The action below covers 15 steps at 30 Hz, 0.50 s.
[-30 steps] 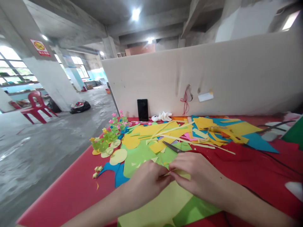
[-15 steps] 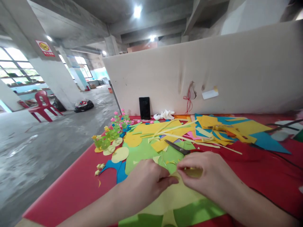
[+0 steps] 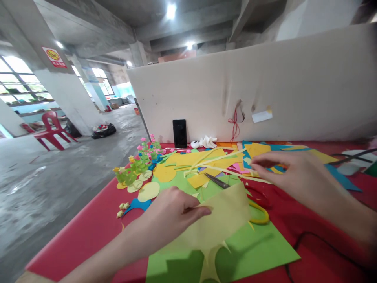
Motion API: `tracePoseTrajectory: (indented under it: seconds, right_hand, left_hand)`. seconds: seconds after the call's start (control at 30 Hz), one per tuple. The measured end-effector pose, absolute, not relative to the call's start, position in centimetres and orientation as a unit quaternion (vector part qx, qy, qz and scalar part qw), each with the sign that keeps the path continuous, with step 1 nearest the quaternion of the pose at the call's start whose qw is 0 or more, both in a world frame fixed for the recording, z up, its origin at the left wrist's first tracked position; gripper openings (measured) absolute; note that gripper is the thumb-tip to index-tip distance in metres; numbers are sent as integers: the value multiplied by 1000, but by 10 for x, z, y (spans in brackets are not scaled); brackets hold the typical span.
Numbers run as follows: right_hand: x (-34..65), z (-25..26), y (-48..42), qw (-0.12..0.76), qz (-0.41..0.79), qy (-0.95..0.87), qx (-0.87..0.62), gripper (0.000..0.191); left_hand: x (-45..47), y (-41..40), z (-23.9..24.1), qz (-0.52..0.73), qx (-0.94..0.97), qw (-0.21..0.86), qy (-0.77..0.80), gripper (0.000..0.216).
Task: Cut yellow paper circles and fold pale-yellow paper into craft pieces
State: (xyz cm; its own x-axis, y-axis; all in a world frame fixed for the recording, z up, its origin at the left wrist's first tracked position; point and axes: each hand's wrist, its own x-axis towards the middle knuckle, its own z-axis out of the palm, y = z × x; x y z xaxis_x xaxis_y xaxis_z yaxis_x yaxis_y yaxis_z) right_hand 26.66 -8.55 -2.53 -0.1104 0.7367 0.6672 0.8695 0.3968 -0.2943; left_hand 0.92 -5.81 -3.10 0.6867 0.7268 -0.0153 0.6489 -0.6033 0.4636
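My left hand (image 3: 176,214) pinches a sheet of pale yellow paper (image 3: 225,212) between thumb and fingers, holding it raised above a green sheet (image 3: 265,251). My right hand (image 3: 290,173) is apart from that paper, over the blue and yellow paper pieces at the right, with thumb and forefinger curved and a small gap between their tips; nothing shows in them. The glue gun at that spot is hidden behind this hand. Between the hands lie scissors (image 3: 216,181) with a yellow-and-red handle, partly covered by the pale paper.
Yellow paper strips and scraps (image 3: 206,159) cover the table's back. Small paper flowers on pale discs (image 3: 144,157) stand at the left, near folded paper stars (image 3: 122,210). A black phone (image 3: 179,133) leans on the white board (image 3: 200,98). A black cable (image 3: 306,236) crosses the red tabletop (image 3: 94,228).
My right hand has let go of the pale yellow paper and moved up and right over the coloured scraps. My left hand still holds the paper, and the scissors' handle now shows.
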Motion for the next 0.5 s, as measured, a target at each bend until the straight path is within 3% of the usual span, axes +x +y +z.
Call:
tracePoseTrajectory:
  seconds: [0.17,0.3,0.5]
  right_hand:
    - [213,-35,-114,374,-45,-814,-442,10]
    - [189,-50,-123,349,-2,-824,-446,11]
    - [189,-53,-122,360,-62,-814,-451,12]
  left_hand:
    - [18,-64,-43,76,895,234,372,44]
    - [20,-66,-55,99,913,222,327,38]
    - [22,-68,-63,154,934,120,298,35]
